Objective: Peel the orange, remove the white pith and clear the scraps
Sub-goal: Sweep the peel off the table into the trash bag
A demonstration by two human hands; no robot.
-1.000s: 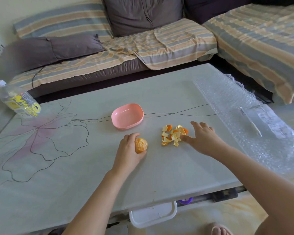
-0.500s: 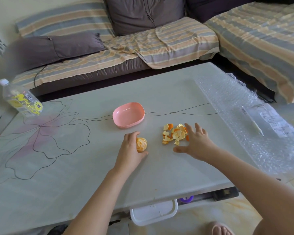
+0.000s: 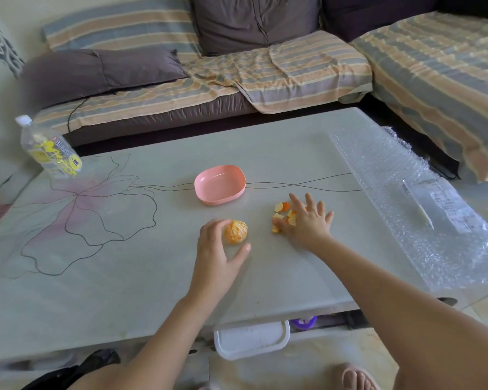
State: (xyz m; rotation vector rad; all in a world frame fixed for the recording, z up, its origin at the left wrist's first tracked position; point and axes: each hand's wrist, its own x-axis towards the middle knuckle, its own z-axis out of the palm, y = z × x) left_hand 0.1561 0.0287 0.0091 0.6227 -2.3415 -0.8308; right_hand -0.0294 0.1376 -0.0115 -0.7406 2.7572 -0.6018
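Orange (image 3: 235, 231) resting on table (image 3: 124, 291), dish (image 3: 219, 184) sitting just behind, peel scraps (image 3: 279, 209) lying to its right, partly under right hand (image 3: 307, 223), left hand (image 3: 216, 249) at its left, possibly touching.

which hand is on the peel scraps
The right hand, fingers spread over the peel scraps; the left hand is by the peeled orange instead.

No legible text anywhere.
Bottle (image 3: 50, 149), far left of pink bowl (image 3: 219, 184): yellow label, print blurred.
Printed sheet (image 3: 450, 211) on bubble wrap (image 3: 383, 164), right of pink bowl: type too small to read.
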